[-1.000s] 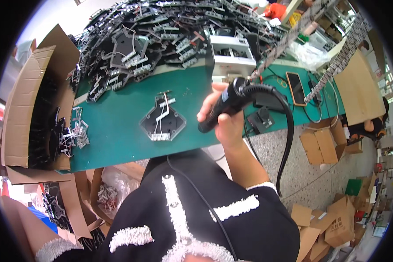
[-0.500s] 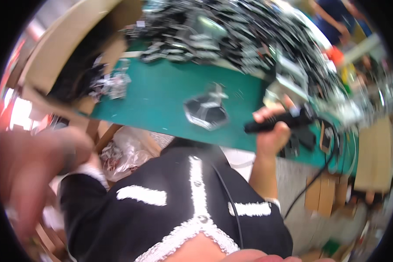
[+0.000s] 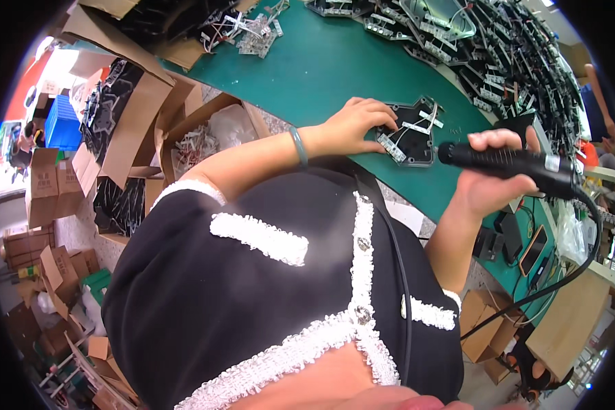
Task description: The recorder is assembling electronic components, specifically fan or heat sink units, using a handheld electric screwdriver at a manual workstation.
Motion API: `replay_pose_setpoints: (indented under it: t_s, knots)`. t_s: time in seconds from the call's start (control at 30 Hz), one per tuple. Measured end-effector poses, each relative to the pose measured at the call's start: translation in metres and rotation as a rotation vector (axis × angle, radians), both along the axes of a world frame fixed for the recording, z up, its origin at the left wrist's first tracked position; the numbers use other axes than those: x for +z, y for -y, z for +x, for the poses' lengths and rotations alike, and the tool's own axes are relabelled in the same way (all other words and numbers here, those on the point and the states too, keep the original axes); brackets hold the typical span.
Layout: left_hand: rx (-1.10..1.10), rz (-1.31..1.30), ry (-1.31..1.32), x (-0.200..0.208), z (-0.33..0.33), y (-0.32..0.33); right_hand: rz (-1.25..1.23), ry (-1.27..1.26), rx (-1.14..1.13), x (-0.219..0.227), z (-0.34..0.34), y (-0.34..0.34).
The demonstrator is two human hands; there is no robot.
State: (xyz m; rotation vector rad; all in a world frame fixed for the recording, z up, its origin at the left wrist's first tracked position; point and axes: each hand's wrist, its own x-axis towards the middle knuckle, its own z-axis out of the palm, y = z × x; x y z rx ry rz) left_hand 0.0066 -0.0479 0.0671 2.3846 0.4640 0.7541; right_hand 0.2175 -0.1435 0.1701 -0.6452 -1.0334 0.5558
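A black angular plastic housing [image 3: 418, 149] lies on the green table, with small white light modules and thin wires on it. One module [image 3: 392, 148] sits by its lower left edge. My left hand [image 3: 359, 126] grips the housing's left side between curled fingers and thumb. In my right hand [image 3: 482, 191] is a black corded electric screwdriver [image 3: 509, 165], held level with its tip end pointing left. That end is close to the housing's right edge; whether they touch I cannot tell.
Stacked black housings with light modules [image 3: 488, 61] line the table's far right. Loose wired modules [image 3: 258, 35] lie at the far left of the green table [image 3: 314, 68]. A phone [image 3: 533, 251] rests at right. Open cartons [image 3: 253, 119] stand left. The screwdriver's cord [image 3: 553, 290] hangs beside me.
My left hand has come from the far left onto the housing and now grips it. The view has shifted, and the screwdriver's tip is nearer the housing.
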Motion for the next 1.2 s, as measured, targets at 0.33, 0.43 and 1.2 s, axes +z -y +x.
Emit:
replay_pose_setpoints:
  t_s: [0.33, 0.43, 1.2]
  knots:
    - [0.001, -0.157, 0.152, -0.005, 0.003, 0.001, -0.090, 0.015, 0.054, -0.013, -0.046, -0.029]
    - [-0.023, -0.180, 0.181, -0.004, 0.001, -0.001, -0.076, 0.000, 0.039, -0.016, -0.048, -0.033]
    - [0.044, 0.392, -0.011, 0.049, -0.008, 0.017, 0.013, 0.010, 0.119, 0.008, -0.065, -0.015]
